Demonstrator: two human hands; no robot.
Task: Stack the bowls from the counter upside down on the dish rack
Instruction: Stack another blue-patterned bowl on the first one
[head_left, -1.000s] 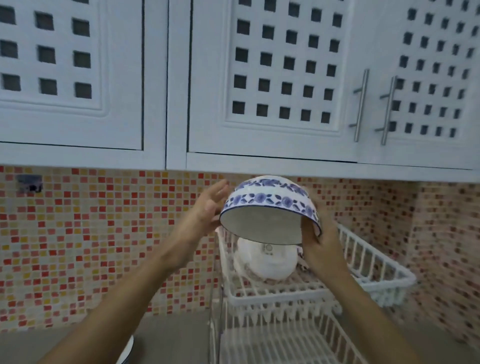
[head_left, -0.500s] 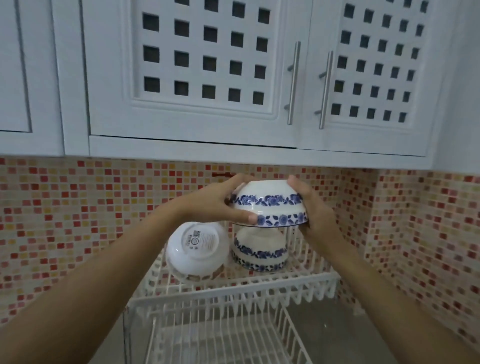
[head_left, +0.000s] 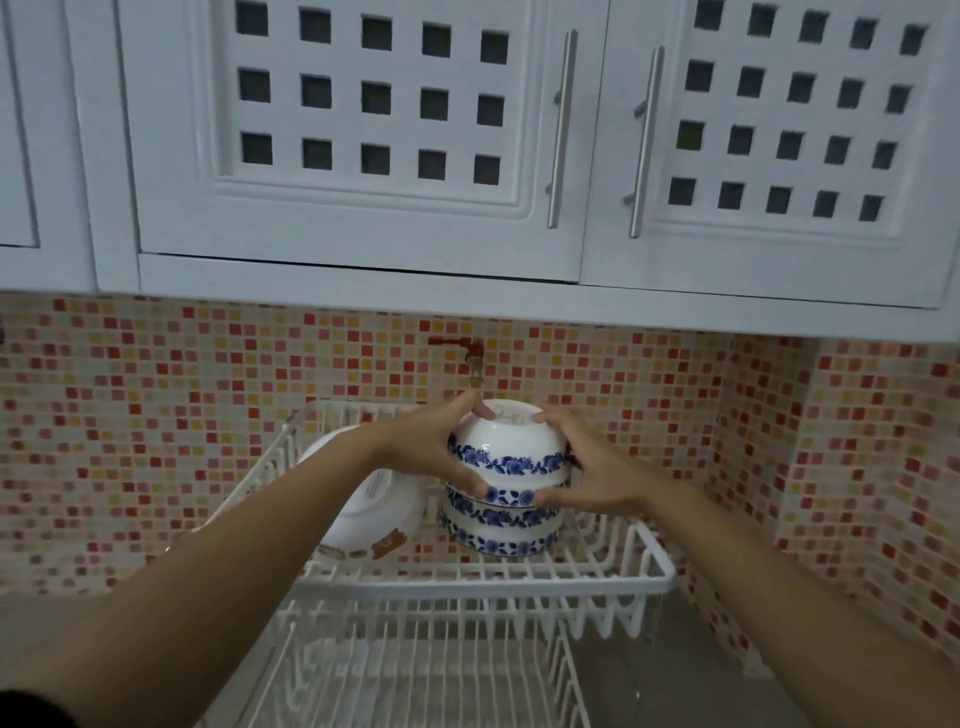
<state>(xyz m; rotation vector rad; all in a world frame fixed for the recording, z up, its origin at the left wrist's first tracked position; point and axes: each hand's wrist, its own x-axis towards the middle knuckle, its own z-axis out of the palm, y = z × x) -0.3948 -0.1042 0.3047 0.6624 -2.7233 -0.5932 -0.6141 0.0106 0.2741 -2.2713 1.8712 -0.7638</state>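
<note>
A white bowl with blue flower bands (head_left: 506, 451) is upside down between both hands, resting on or just above another upside-down blue-banded bowl (head_left: 501, 530) on the upper tier of the white wire dish rack (head_left: 582, 574). My left hand (head_left: 431, 449) grips its left side, and my right hand (head_left: 587, 467) grips its right side. A plain white bowl (head_left: 382, 512) leans tilted on the rack to the left, partly hidden by my left forearm.
The rack's lower tier (head_left: 415, 670) lies in front, near me. A red-handled tap (head_left: 470, 358) sticks out of the mosaic tile wall just above the bowls. White lattice cabinets (head_left: 374, 130) hang overhead. Grey counter (head_left: 727, 665) runs to the right of the rack.
Both hands have lowered the blue-banded bowl, upside down, from above the rack onto the other blue-banded bowl. The camera has moved closer and tilted down.
</note>
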